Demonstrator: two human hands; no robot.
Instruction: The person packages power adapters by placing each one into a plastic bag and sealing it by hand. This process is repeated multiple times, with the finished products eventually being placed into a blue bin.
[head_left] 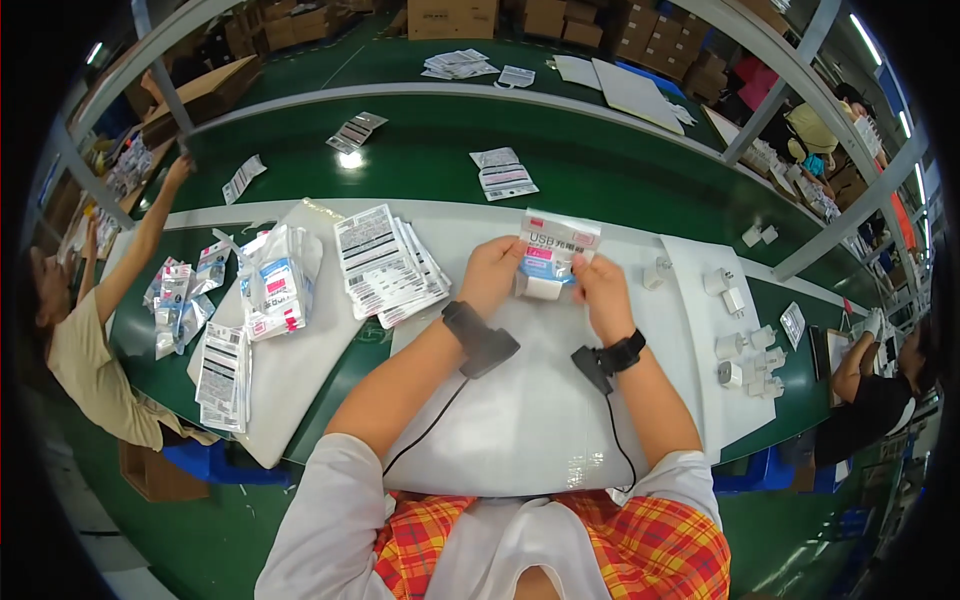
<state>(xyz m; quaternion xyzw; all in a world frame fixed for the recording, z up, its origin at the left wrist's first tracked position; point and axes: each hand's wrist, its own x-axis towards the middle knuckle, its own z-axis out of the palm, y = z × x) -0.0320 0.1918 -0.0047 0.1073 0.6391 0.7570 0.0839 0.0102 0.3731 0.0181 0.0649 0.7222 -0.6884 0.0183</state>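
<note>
Above the white mat I hold a flat white, pink and blue printed pouch upright between both hands. My left hand is closed on its left edge, and my right hand pinches the right edge. At the lower end of the pouch a white block shows, like a charger plug inside. Right of my right hand stands a white charger plug. Left of my left hand lies a fanned stack of printed pouches.
Further left are a pile of filled pouches and another pouch stack. Several white plugs stand on the right. Single pouches lie on the green conveyor belt. A person reaches toward the belt; another sits at right.
</note>
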